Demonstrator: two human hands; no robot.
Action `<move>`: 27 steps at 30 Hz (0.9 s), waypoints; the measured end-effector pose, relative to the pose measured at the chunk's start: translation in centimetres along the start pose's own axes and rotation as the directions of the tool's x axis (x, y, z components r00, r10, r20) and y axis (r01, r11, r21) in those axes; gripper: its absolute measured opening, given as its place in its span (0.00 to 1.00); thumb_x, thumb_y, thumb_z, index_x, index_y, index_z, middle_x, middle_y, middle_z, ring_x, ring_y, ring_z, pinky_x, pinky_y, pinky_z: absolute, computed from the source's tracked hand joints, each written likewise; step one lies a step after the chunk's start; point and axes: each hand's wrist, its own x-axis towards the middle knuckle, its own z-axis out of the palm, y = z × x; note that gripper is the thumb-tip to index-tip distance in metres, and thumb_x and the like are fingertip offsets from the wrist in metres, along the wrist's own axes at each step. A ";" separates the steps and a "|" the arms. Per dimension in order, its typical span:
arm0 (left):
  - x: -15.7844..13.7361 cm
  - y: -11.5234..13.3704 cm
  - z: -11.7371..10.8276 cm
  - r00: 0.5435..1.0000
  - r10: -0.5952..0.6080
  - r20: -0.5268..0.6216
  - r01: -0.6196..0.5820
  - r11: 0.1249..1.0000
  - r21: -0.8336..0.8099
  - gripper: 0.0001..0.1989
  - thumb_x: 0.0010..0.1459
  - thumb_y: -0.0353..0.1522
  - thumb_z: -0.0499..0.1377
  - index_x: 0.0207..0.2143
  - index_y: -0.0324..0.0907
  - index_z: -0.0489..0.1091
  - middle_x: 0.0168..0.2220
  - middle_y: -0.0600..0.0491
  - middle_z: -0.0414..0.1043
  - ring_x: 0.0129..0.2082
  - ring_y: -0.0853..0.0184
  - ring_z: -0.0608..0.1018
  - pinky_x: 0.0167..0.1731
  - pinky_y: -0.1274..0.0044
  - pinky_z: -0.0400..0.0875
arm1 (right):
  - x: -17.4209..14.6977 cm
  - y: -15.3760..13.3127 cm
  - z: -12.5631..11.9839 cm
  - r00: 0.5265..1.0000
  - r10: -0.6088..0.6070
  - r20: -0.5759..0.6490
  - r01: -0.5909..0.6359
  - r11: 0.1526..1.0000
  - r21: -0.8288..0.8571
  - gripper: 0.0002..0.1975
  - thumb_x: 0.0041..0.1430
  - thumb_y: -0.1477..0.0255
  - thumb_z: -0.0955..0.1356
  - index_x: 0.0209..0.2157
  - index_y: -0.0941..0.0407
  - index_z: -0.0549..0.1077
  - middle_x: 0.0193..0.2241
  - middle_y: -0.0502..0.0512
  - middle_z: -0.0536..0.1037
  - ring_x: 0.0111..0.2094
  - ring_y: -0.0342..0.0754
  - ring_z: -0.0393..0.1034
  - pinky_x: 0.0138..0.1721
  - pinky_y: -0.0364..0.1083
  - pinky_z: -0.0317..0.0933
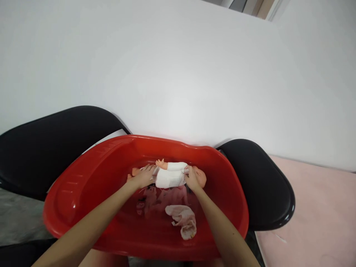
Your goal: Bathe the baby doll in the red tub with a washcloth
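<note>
A baby doll (171, 178) in a white top lies across a red baby bathtub (83, 185), its head to the right and bare feet to the left. One of its arms points left, the small hand raised. My left hand (146, 176) is closed around the doll's lower body by the legs. At the neck, my right hand (191, 178) pinches the collar area beside the head; the fingertips are partly hidden. Below the doll, a pink printed cloth (167, 200) lies in the tub, seemingly under water. Nearer to me is a crumpled whitish cloth (183, 218).
Black padded seats stand on both sides of the tub, a left seat (55, 144) and a right seat (261, 185). A white wall (178, 74) rises behind. At the right lies a pale pink surface (314, 211). White paper or board (107, 140) shows behind the tub's left rim.
</note>
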 end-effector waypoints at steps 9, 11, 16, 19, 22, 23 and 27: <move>-0.2 3.2 1.1 0.996 0.024 0.083 -0.026 0.999 0.025 0.41 0.59 0.32 0.55 0.72 0.35 0.47 0.74 0.35 0.44 0.74 0.47 0.49 0.67 0.57 0.54 | -0.3 -0.5 -0.2 0.998 0.058 0.024 -0.059 0.996 0.069 0.25 0.42 0.76 0.65 0.46 0.54 0.73 0.39 0.50 0.76 0.38 0.47 0.72 0.46 0.47 0.67; 0.0 3.0 1.7 0.999 0.020 0.047 -0.021 1.000 0.023 0.40 0.58 0.31 0.55 0.72 0.38 0.47 0.74 0.37 0.47 0.73 0.48 0.50 0.67 0.57 0.55 | -0.3 -0.7 -0.3 0.998 0.048 0.043 -0.051 0.996 0.079 0.30 0.44 0.75 0.66 0.53 0.54 0.72 0.40 0.51 0.78 0.39 0.49 0.73 0.48 0.49 0.67; 0.6 1.9 2.7 0.994 0.094 -0.051 -0.094 0.996 0.000 0.38 0.57 0.30 0.56 0.70 0.41 0.52 0.72 0.40 0.52 0.74 0.52 0.50 0.68 0.59 0.53 | -0.1 -0.6 -0.7 0.995 0.004 0.099 -0.004 1.000 -0.002 0.36 0.46 0.78 0.66 0.60 0.54 0.71 0.49 0.55 0.78 0.48 0.52 0.72 0.57 0.53 0.64; 1.0 1.5 2.9 0.990 0.114 -0.084 -0.117 0.993 -0.035 0.34 0.57 0.31 0.56 0.67 0.40 0.57 0.72 0.39 0.52 0.74 0.51 0.49 0.68 0.58 0.54 | 0.0 -0.3 -0.8 0.993 0.007 0.117 -0.002 0.999 -0.043 0.37 0.46 0.79 0.65 0.61 0.52 0.71 0.54 0.55 0.76 0.52 0.51 0.70 0.62 0.52 0.60; 1.3 1.4 2.8 0.988 0.132 -0.081 -0.137 0.989 -0.059 0.31 0.58 0.31 0.56 0.64 0.37 0.60 0.71 0.38 0.53 0.74 0.50 0.50 0.68 0.59 0.55 | 0.1 -0.1 -0.9 0.991 0.040 0.125 -0.032 0.997 -0.068 0.38 0.47 0.79 0.65 0.63 0.52 0.71 0.56 0.55 0.75 0.54 0.51 0.69 0.63 0.52 0.59; 1.3 1.5 2.7 0.989 0.132 -0.074 -0.136 0.989 -0.059 0.31 0.58 0.30 0.56 0.64 0.37 0.60 0.71 0.37 0.54 0.73 0.50 0.51 0.68 0.60 0.55 | 0.1 -0.1 -0.9 0.991 0.049 0.127 -0.038 0.996 -0.083 0.38 0.48 0.79 0.66 0.64 0.53 0.70 0.57 0.56 0.74 0.55 0.51 0.69 0.63 0.52 0.59; 1.4 1.8 2.3 0.993 0.107 -0.055 -0.109 0.993 -0.042 0.30 0.59 0.31 0.57 0.65 0.38 0.59 0.70 0.37 0.57 0.72 0.49 0.55 0.68 0.60 0.55 | 0.1 -0.3 -0.9 0.988 0.070 0.140 -0.047 0.985 -0.164 0.39 0.49 0.78 0.66 0.66 0.55 0.68 0.61 0.59 0.71 0.61 0.54 0.64 0.65 0.53 0.56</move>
